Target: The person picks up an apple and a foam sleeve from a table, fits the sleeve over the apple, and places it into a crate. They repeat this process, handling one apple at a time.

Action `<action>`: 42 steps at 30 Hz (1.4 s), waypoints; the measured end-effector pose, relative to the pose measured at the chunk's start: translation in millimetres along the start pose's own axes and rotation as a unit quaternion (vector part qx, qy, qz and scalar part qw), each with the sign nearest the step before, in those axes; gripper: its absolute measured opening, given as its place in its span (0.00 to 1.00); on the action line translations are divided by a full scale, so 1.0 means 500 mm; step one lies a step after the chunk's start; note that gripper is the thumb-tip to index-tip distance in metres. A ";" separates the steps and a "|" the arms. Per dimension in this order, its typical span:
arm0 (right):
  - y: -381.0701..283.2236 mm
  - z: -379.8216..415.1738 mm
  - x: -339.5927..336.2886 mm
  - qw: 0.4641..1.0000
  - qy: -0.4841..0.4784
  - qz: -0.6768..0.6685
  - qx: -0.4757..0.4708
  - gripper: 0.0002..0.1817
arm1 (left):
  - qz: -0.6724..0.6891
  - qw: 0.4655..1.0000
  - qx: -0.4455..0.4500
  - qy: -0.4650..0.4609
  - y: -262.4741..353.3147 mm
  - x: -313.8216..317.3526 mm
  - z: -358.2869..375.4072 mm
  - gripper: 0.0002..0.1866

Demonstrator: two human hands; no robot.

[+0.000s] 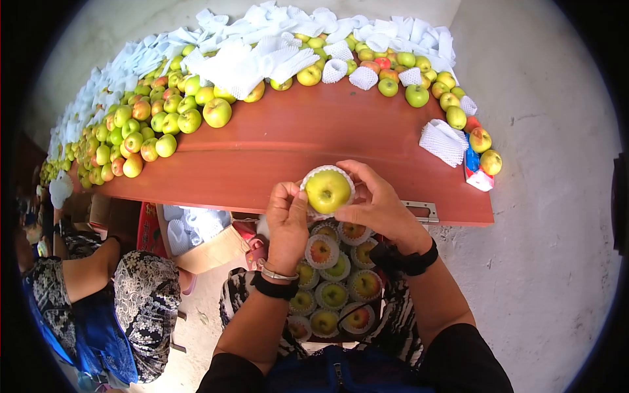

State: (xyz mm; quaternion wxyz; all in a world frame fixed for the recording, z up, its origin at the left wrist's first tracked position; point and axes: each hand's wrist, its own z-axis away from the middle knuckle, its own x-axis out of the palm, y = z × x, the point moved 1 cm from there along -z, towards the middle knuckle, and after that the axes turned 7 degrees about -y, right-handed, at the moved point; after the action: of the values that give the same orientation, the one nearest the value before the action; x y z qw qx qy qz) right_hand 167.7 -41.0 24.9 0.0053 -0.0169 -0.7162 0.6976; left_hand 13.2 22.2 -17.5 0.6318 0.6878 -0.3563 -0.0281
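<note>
A green-yellow apple (327, 191) sits in a white foam net sleeve, its top showing, above the front edge of the red-brown table (282, 131). My left hand (288, 219) grips it from the left, thumb against its side. From the right, my right hand (375, 202) holds the same apple and sleeve, with fingers around the rim. Below my hands, several netted apples (333, 295) lie in rows in a container between my legs; its walls are mostly hidden.
Many loose apples (164, 111) line the table's far and left sides, with white foam nets (255, 56) behind and over them. A blue-and-white packet (477, 167) lies at right. An open cardboard box (213, 249) holds nets. Another person (141, 308) sits at left.
</note>
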 end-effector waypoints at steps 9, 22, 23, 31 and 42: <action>-0.002 0.003 0.004 0.986 0.036 0.158 -0.033 0.38 | 0.011 1.000 -0.024 -0.011 0.024 0.036 0.005 0.04; -0.005 -0.004 0.045 0.929 0.158 0.322 -0.091 0.35 | 0.032 0.997 -0.071 -0.014 0.029 0.024 0.008 0.16; -0.003 -0.005 0.052 0.929 0.148 0.324 -0.104 0.35 | 0.070 0.991 -0.111 -0.015 0.034 0.025 0.007 0.18; -0.017 -0.001 -0.001 0.970 0.212 0.106 -0.046 0.17 | 0.224 0.969 -0.082 -0.066 0.048 0.003 -0.004 0.21; 0.026 -0.011 -0.030 0.985 0.120 0.050 -0.115 0.10 | 0.254 0.955 -0.119 -0.098 0.026 0.006 0.011 0.30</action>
State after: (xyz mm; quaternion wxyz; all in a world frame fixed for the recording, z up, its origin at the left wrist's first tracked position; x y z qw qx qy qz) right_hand 183.1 -35.5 12.4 0.0546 -0.1366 -0.7844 0.6026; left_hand 6.8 16.5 -6.1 0.6578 0.4882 -0.5731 0.0235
